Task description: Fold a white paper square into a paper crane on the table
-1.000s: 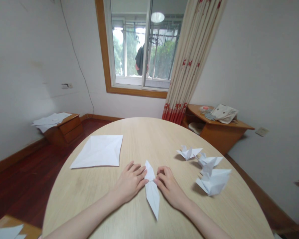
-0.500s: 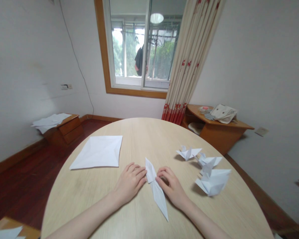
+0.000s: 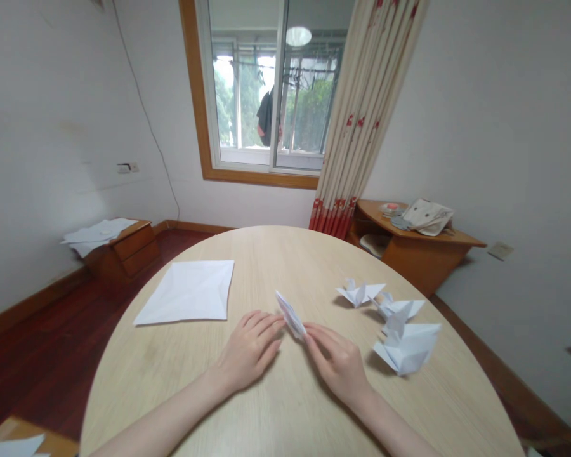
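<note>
Head view: narrow folded white paper piece stands tilted off the round pale wooden counter, far tip raised, near end at the right hand fingertips. Thumb hidden, so cannot tell whether those fingers are clamped on it or only propping it. Left hand lies flat, fingers extended and loosely together, tips just beside the piece, probably bracing it. Flat creased white paper sheet lies left; folded white paper birds sit right, apparently kept out of the hands' way.
</note>
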`<state>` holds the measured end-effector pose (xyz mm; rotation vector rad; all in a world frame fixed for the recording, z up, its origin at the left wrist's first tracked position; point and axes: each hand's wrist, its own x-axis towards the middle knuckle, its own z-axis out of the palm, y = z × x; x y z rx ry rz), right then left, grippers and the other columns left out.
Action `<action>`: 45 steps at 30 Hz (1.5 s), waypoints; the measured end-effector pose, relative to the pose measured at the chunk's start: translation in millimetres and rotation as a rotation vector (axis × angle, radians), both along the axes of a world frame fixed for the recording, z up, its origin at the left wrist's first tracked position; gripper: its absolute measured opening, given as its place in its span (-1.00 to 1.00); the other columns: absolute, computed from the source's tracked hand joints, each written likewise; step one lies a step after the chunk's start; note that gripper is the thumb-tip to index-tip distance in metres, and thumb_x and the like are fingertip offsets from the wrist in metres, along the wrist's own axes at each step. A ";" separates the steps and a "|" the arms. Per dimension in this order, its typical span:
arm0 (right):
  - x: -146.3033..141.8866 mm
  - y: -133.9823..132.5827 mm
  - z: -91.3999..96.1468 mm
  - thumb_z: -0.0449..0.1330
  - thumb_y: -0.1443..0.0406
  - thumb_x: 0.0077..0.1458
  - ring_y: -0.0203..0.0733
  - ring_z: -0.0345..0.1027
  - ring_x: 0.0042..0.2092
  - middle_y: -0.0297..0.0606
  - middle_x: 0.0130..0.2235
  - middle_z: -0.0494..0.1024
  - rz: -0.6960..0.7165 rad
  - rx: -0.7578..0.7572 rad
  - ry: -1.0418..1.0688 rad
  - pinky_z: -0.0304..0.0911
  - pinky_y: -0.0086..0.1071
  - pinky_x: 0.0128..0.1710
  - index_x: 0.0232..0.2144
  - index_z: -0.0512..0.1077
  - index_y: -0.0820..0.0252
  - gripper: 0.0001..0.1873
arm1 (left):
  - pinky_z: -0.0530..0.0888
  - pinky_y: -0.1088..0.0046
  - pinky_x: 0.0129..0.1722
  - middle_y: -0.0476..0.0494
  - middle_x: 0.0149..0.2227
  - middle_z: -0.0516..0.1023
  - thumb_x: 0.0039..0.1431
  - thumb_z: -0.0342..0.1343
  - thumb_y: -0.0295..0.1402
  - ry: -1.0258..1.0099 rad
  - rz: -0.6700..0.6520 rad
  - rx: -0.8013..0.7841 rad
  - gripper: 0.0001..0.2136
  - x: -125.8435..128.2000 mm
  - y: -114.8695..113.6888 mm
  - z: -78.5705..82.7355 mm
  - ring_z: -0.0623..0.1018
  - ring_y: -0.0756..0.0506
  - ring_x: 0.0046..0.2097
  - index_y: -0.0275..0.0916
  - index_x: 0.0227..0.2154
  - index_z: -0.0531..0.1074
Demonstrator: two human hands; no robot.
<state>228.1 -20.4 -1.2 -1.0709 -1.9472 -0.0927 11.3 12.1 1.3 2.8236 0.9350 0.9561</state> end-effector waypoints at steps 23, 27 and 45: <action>-6.4 -4.1 -9.4 0.02 0.36 0.21 0.06 0.45 0.01 -0.04 -0.08 0.60 0.082 -0.137 -0.356 0.44 -0.14 -0.07 -0.18 0.51 0.26 -0.73 | 0.32 0.19 -0.02 -0.12 -0.15 0.52 0.29 -0.04 -0.42 0.052 0.050 -0.166 -0.75 2.2 -0.1 -1.3 0.41 -0.17 -0.07 -0.17 -0.02 0.41; -3.5 -2.5 -5.7 -0.01 0.36 0.21 -0.05 0.49 -0.04 -0.10 -0.08 0.60 0.121 -0.207 -0.323 0.43 -0.20 -0.06 -0.15 0.51 0.20 -0.69 | 0.31 0.21 -0.02 -0.12 -0.15 0.50 0.30 -0.04 -0.41 0.070 0.067 -0.179 -0.74 2.0 0.6 -3.3 0.40 -0.16 -0.06 -0.17 -0.01 0.40; 6.0 4.7 2.1 0.04 0.46 0.11 -0.13 0.47 -0.10 -0.19 -0.13 0.62 0.338 -0.375 -0.115 0.40 -0.20 -0.09 -0.12 0.53 0.11 -0.63 | 0.42 0.33 -0.08 -0.14 -0.15 0.48 0.25 0.06 -0.44 0.003 -0.047 -0.226 -0.85 -3.5 6.5 -8.3 0.45 -0.13 -0.08 -0.19 -0.16 0.46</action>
